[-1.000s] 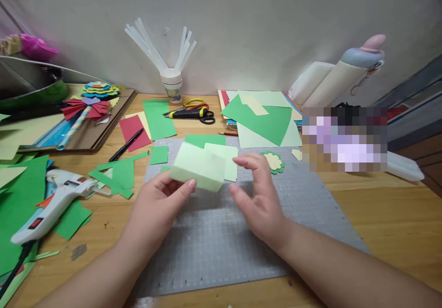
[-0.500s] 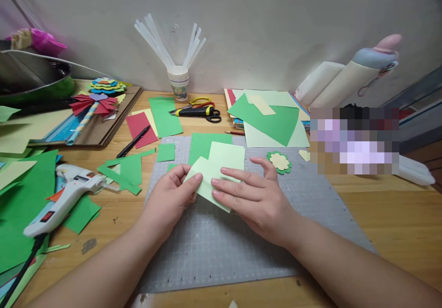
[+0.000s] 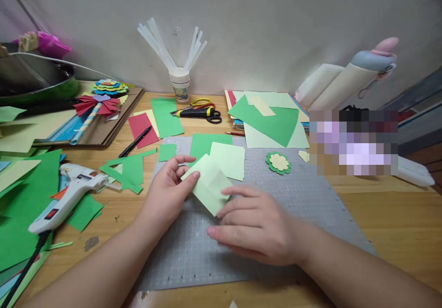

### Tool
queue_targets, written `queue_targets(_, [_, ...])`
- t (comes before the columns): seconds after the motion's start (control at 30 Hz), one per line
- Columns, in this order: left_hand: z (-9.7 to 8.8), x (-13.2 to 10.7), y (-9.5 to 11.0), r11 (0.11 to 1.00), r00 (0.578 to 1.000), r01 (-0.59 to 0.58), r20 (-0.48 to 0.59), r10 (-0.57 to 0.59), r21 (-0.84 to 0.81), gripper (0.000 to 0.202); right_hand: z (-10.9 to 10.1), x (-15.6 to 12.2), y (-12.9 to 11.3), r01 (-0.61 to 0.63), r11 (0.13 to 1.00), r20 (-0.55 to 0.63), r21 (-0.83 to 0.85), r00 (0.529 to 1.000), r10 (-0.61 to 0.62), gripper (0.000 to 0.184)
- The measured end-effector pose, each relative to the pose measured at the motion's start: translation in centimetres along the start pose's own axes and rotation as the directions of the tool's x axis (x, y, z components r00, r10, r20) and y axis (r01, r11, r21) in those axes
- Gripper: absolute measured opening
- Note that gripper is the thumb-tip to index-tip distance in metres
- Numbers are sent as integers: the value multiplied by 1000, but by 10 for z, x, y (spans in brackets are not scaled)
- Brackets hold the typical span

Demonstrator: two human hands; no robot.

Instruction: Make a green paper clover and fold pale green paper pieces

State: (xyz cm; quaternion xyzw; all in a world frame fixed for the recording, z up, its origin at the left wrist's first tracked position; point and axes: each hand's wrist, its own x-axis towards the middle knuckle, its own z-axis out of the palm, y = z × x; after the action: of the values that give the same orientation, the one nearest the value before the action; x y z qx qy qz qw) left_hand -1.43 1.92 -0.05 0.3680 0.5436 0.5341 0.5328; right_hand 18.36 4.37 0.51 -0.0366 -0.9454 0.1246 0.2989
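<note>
My left hand (image 3: pixel 174 181) pinches the left corner of a pale green square of paper (image 3: pixel 209 183) between thumb and fingers, holding it tilted over a grey cutting mat (image 3: pixel 193 252). A faint crease runs across the paper. My right hand (image 3: pixel 255 220) is at its lower right edge, fingers apart and slightly blurred; whether a fingertip touches the paper I cannot tell. Behind it lies another pale green square (image 3: pixel 229 158), partly over a darker green sheet (image 3: pixel 196 144). A layered green and cream paper flower (image 3: pixel 278 163) rests on the mat to the right.
On the left lie a white glue gun (image 3: pixel 65 197), green paper scraps (image 3: pixel 133 170) and a black pen (image 3: pixel 135 141). A utility knife (image 3: pixel 195 113), scissors (image 3: pixel 214 117) and a paper cup (image 3: pixel 181 89) with white sticks stand or lie along the back. Stacked sheets (image 3: pixel 276 135) sit back right.
My right hand has moved down and toward me, off the paper's middle. The held square now shows more fully, turned clear of the one behind it. The view has shifted slightly.
</note>
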Motion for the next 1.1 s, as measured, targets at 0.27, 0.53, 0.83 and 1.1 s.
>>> queue_targets(0.27, [0,1,1,1000,1000,-9,-20,9,-5,39,-8,-3,-7,-51,989,-135,142,988,70,33])
queue_targets(0.53, [0,-1,2,999,999,43,-14,-43,16,35,3,-3,2,-259,938,-230,-229,951,206,20])
queue_targets(0.83, [-10,2,-8,651,991,-130,81,104,748,21,3,-8,14,-109,980,139,-166,981,133,15])
queue_targets(1.1, [2,-23,8,208,886,-463,455,89,862,24,3,-10,12,-186,979,274,-81,941,201,15])
